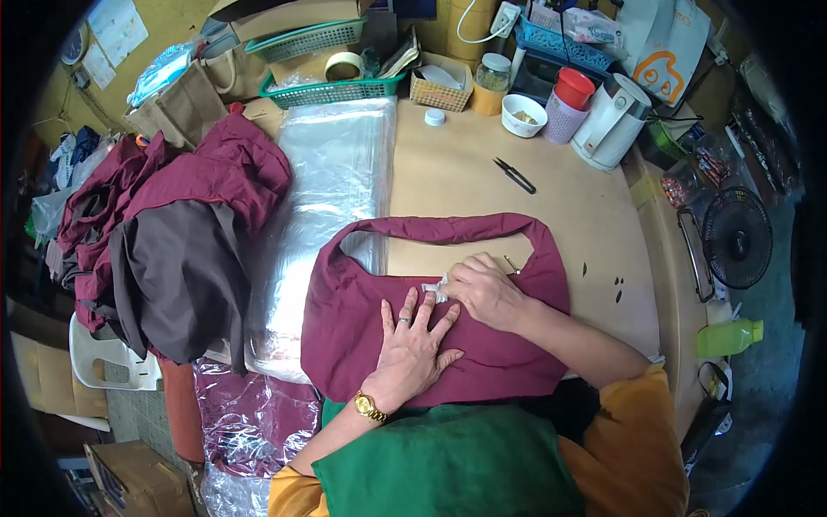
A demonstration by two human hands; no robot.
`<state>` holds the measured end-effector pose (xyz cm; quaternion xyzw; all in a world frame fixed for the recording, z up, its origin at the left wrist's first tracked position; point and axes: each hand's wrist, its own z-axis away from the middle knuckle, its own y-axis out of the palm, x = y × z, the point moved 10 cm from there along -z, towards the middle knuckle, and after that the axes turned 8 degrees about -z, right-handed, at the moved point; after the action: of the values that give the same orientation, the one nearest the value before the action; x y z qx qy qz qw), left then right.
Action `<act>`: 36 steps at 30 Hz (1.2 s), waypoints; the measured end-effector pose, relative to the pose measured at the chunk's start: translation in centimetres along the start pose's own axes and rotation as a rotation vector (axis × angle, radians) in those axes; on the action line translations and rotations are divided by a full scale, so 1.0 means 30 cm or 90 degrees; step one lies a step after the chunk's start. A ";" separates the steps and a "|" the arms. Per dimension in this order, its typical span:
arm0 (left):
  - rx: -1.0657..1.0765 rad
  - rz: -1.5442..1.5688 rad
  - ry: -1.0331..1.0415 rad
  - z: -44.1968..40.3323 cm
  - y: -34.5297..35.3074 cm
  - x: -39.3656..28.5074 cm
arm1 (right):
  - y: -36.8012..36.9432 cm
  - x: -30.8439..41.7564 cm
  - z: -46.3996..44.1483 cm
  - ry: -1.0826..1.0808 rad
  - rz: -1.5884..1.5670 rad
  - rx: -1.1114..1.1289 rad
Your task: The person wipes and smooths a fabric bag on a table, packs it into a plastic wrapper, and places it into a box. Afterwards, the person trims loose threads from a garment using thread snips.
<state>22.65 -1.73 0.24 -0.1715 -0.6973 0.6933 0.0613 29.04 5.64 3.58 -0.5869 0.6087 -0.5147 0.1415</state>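
Observation:
A maroon fabric shoulder bag [508, 362] lies flat on the table in front of me, its strap looped away from me. My left hand [409, 349] rests flat on the bag with fingers spread, a ring and a gold watch on that arm. My right hand [487, 293] is closed, its fingers pressing a small crumpled white cloth or tissue [433, 289] against the bag near its top edge. The left fingertips reach close to this white piece. Part of it is hidden under the right fingers.
Clear plastic sleeves [336, 164] are stacked left of the bag, beside a heap of maroon and dark fabric [185, 250]. Black thread snips [514, 175] lie beyond the bag. A white kettle [612, 121], cups and a green basket [336, 90] line the back.

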 end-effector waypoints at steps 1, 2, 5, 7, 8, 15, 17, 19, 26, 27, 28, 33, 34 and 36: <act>0.001 -0.003 0.003 -0.002 0.002 -0.001 | 0.023 -0.002 -0.022 -0.029 0.007 -0.003; 0.000 -0.007 0.007 -0.007 -0.001 0.001 | 0.037 0.004 -0.045 -0.061 0.016 -0.007; 0.058 0.010 -0.003 -0.011 0.016 0.008 | 0.069 0.006 -0.085 -0.059 0.025 0.005; 0.042 0.017 -0.001 -0.009 0.012 0.008 | 0.035 0.005 -0.059 -0.062 0.035 0.007; 0.025 0.025 0.000 -0.009 0.005 0.008 | 0.019 0.004 -0.045 -0.066 0.046 0.009; 0.003 0.004 -0.001 -0.012 0.001 0.003 | 0.048 0.013 -0.080 -0.070 0.059 0.005; 0.036 0.023 -0.006 -0.011 0.016 0.009 | 0.026 0.017 -0.062 -0.070 0.057 0.008; 0.029 0.025 -0.001 -0.006 0.016 0.009 | 0.006 0.011 -0.038 -0.068 0.051 0.009; 0.036 -0.021 -0.008 -0.008 0.020 0.009 | 0.088 0.012 -0.112 -0.057 0.042 0.013; 0.036 -0.023 -0.007 -0.009 0.019 0.010 | 0.101 0.011 -0.121 -0.049 0.028 0.004; 0.038 -0.009 -0.006 -0.008 0.021 0.011 | 0.095 0.011 -0.117 -0.049 0.027 0.001; 0.017 0.031 -0.009 -0.001 0.016 0.014 | -0.009 -0.038 -0.033 0.001 0.043 0.022; 0.011 0.027 -0.007 0.001 0.016 0.013 | -0.030 -0.034 -0.030 0.000 0.045 0.024; 0.003 0.025 -0.006 0.001 0.015 0.010 | -0.026 -0.060 -0.028 0.059 0.140 0.125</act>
<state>22.43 -1.69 -0.26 -0.1815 -0.6926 0.6967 0.0446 29.31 7.74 3.79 -0.4758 0.6222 -0.5793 0.2256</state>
